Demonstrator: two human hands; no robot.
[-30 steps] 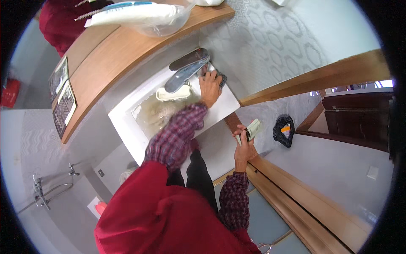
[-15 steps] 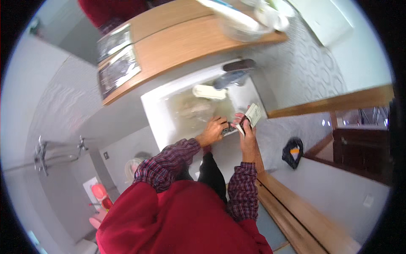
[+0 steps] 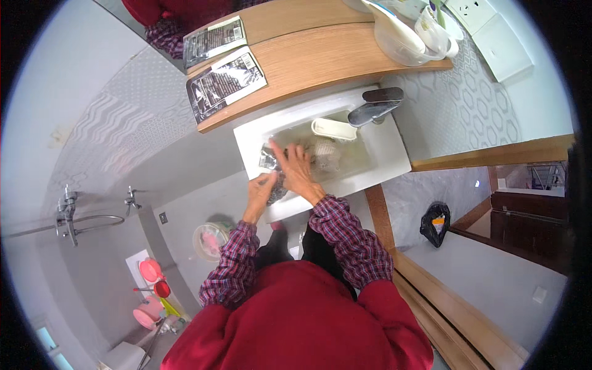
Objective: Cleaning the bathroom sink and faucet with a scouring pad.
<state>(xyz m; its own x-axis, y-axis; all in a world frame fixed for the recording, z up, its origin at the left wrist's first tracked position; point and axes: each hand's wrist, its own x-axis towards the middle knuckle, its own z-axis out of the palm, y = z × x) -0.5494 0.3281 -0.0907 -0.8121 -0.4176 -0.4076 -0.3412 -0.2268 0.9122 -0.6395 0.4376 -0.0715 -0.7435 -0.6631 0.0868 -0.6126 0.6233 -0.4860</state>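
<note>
At the left end of the white sink, my left hand is closed, its fingertips pinching a dark speckled thing that lies by the near rim. My right hand reaches across from the right with fingers apart, slightly blurred. Its longest finger points toward a small dark and white piece at the sink's left side; whether the two dark parts belong to one thing I cannot tell. Cloudy water stands in the basin. A cream oblong brush-like thing and a pale see-through bundle sit in it.
A dark tap rises at the sink's back right corner. Behind, a wooden shelf bears a black and white printed packet before a mirror, and a clear plastic jug. A bucket stands on the floor at left.
Both hands have moved from the sink's right end to its left end. The pale card-like thing my right hand held is gone from it. The picture is sharper now.
</note>
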